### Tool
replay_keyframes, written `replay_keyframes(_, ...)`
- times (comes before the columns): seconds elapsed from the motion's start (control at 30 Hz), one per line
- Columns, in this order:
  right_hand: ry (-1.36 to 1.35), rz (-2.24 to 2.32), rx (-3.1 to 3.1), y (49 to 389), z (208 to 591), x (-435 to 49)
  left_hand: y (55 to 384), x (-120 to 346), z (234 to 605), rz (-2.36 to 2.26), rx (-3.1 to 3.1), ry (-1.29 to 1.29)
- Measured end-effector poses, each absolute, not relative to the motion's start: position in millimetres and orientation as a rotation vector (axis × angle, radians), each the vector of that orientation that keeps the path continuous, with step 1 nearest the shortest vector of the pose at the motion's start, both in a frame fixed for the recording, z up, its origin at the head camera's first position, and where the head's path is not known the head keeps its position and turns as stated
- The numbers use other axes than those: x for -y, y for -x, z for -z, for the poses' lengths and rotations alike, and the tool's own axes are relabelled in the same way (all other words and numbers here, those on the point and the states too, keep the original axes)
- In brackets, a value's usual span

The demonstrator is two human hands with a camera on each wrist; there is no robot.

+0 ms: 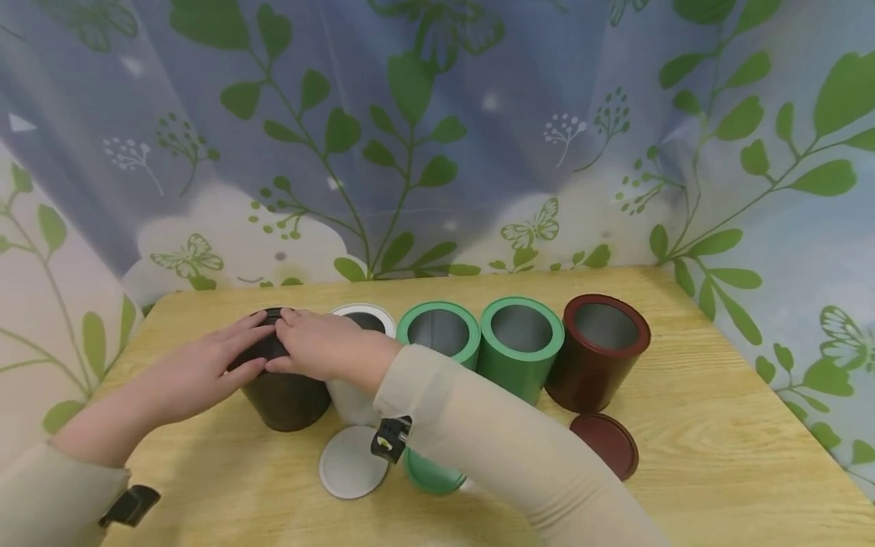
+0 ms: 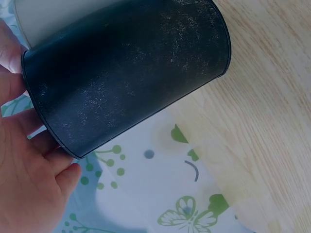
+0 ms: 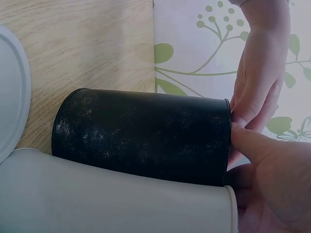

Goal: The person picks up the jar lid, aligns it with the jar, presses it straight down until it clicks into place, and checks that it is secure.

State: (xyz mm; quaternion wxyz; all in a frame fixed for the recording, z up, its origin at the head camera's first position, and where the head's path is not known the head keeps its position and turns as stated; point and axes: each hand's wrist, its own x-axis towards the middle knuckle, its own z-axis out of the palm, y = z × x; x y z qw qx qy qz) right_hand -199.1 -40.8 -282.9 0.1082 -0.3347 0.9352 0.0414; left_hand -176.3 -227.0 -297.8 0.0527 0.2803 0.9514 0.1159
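A black can stands upright at the left end of a row on the table, with both hands over its top. My left hand lies across the left side of the top, fingers extended toward the far rim. From the right, my right hand reaches over the same top, its fingertips close to the left hand's. In the left wrist view the black can shows scuffed sides, with fingers at its rim. Thumbs meet near the rim of the black can in the right wrist view. Most of the top is hidden.
Beside the black can stand a white can, a green can, another green can and a dark red can, all uncovered. In front lie a white lid, a green lid and a red lid.
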Motion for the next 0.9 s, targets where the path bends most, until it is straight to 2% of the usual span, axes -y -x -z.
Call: replay_keyframes(0.9,0.930,-0.134,-2.695,202.7,281.9,47.4,180.9,232.7,291.2,-0.432,-2.800,-0.840)
